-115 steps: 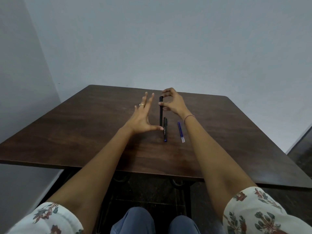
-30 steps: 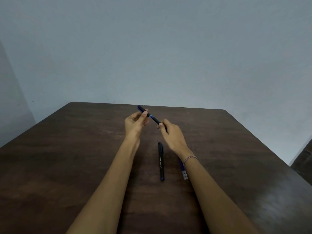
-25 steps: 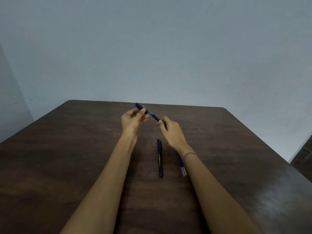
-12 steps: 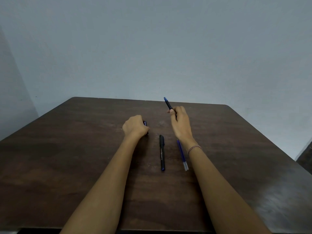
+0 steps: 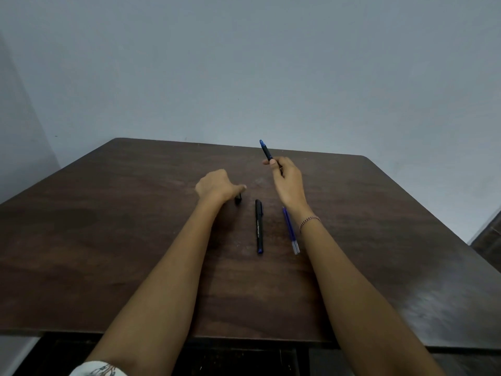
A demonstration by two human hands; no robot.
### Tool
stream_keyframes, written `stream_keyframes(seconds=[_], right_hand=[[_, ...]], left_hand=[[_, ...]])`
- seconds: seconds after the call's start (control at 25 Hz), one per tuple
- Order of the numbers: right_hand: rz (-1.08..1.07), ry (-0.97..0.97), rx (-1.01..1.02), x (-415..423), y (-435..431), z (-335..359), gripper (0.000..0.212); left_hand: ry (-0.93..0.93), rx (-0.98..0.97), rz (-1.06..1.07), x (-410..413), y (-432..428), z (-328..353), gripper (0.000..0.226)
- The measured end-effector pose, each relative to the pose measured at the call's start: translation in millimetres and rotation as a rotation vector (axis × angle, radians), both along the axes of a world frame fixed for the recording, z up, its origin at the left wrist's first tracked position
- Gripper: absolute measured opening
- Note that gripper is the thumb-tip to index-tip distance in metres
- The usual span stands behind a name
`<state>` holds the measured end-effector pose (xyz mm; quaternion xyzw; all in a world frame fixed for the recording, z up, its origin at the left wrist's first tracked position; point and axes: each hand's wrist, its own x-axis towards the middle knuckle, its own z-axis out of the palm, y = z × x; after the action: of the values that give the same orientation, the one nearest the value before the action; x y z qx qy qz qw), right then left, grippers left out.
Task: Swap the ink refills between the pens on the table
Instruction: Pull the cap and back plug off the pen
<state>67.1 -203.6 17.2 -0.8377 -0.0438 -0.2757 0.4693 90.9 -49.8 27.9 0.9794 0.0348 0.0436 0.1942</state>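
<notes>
- Head view: a black pen [image 5: 259,226] lies lengthwise on the dark wooden surface [image 5: 108,240] between the two forearms; white print runs along its barrel but is too small to read, and its near end is blue
- Just to its right lie two blue refills [image 5: 290,232] side by side, pale ends toward the person, beside the right wrist and its bracelet [image 5: 309,220]
- About a second ago both hands held one pen between them above the surface; now it is in two parts, one in each hand, and the hands are apart
- The right hand [image 5: 288,183] is raised over the surface, its grip a pinch of thumb and fingertips round the lower end of a dark pen body [image 5: 266,151], whose blue tip points up and away
- The left hand [image 5: 217,185] is low, knuckles up, its grip curled closed; a short black piece [image 5: 238,200], likely the pen's cap, shows under the thumb, close to the surface
- Half a second ago both hands sat much as they do now
</notes>
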Motion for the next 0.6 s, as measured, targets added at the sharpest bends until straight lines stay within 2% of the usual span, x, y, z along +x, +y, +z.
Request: stream_keyframes(seconds=[0.04, 0.08, 0.12, 0.2, 0.24, 0.36, 0.6], right_hand=[[0.05, 0.027, 0.054, -2, 0, 1, 0.028], [0.119, 0.051, 0.13, -3, -1, 2, 0.027], [0.198, 0.072, 0.211, -4, -2, 3, 0.026], [0.335, 0.12, 0.316, -6, -3, 4, 0.023], [0.373, 0.15, 0.331, -6, -2, 4, 0.023], [0.377, 0.229, 0.306, -6, -1, 3, 0.032], [0.411, 0.296, 0.265, -10, 3, 4, 0.041]], left_hand=[[-0.075, -0.092, 0.012, 0, 2, 1, 0.047], [-0.143, -0.267, -0.01, 0, 4, 3, 0.041], [-0.194, -0.523, -0.074, 2, 3, 6, 0.035], [-0.18, -1.05, -0.258, -2, -3, 15, 0.029], [-0.148, -1.206, -0.351, -6, -7, 18, 0.029], [-0.094, -1.395, -0.509, -12, -16, 19, 0.032], [-0.134, -1.544, -0.535, -11, -15, 11, 0.033]])
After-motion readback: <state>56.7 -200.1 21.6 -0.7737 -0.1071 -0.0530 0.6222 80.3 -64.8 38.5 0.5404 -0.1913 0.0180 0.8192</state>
